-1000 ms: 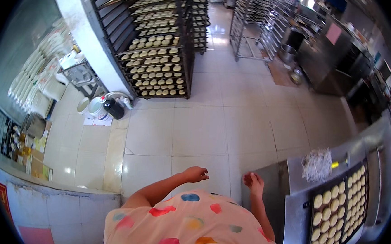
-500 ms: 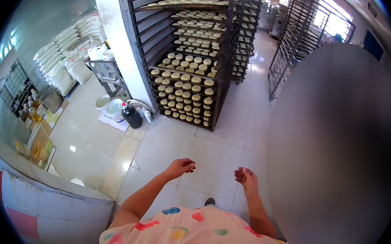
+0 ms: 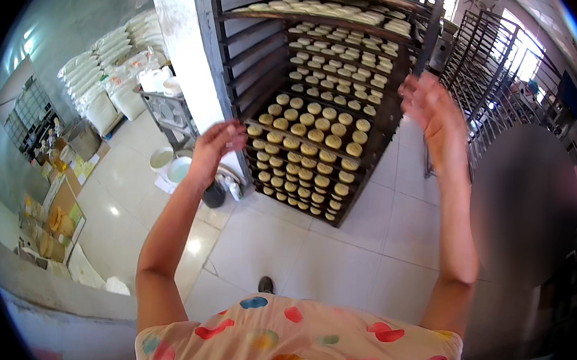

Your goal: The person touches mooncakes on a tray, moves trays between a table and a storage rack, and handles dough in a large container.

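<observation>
In front of me stands a tall dark metal rack with stacked trays of round, pale buns. My left hand reaches to its left front post, fingers stretched out and slightly bent beside a tray's corner; nothing shows in its grasp. Whether those fingertips touch the rack I cannot tell. Higher up on the other side, my right hand is raised beside the right front post. Its fingers are apart, a little blurred by motion, and hold nothing that I can see. Both arms are extended forward.
A white pillar stands close to the rack's left. Buckets and a dark jug are on the floor there. Stacked white sacks line the left wall. More racks stand at the right; a blurred patch covers the lower right.
I have come closer to the rack, which looks larger. Both hands have risen and spread apart from near my waist to the rack's two front posts.
</observation>
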The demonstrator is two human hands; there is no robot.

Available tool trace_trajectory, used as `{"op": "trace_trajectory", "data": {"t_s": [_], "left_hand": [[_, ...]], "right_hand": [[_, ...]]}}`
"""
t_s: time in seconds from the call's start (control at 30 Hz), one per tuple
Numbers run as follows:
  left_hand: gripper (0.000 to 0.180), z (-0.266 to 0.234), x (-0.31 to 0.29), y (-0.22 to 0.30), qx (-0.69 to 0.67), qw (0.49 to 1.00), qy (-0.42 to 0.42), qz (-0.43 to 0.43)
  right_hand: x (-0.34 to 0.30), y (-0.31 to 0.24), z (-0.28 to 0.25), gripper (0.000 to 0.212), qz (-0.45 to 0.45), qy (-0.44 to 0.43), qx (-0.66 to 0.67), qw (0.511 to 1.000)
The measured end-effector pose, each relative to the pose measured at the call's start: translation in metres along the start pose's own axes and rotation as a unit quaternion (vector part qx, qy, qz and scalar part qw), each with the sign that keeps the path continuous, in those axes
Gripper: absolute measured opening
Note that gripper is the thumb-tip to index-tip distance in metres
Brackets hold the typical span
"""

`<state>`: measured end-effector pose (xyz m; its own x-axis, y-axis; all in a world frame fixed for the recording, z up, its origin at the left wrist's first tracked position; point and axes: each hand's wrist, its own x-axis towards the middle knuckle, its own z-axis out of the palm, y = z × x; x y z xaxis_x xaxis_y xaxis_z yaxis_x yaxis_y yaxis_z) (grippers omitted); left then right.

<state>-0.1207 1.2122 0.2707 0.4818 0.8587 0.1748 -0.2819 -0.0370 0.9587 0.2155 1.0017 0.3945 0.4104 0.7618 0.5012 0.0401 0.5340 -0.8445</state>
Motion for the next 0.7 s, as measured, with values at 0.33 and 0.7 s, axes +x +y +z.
{"op": "trace_trajectory", "data": {"t_s": [0.33,0.7], "left_hand": [[0.053,-0.019,0.283,0.178,-0.089,0.978,-0.087,0.170],[0.060,0.014,0.438,0.215,-0.305,0.932,-0.149,0.128]], "right_hand": [[0.260,-0.027,0.041,0.060,-0.012,0.062,0.122,0.991],[0.356,-0.007,0.050,0.050,-0.059,0.033,0.204,0.977]]}}
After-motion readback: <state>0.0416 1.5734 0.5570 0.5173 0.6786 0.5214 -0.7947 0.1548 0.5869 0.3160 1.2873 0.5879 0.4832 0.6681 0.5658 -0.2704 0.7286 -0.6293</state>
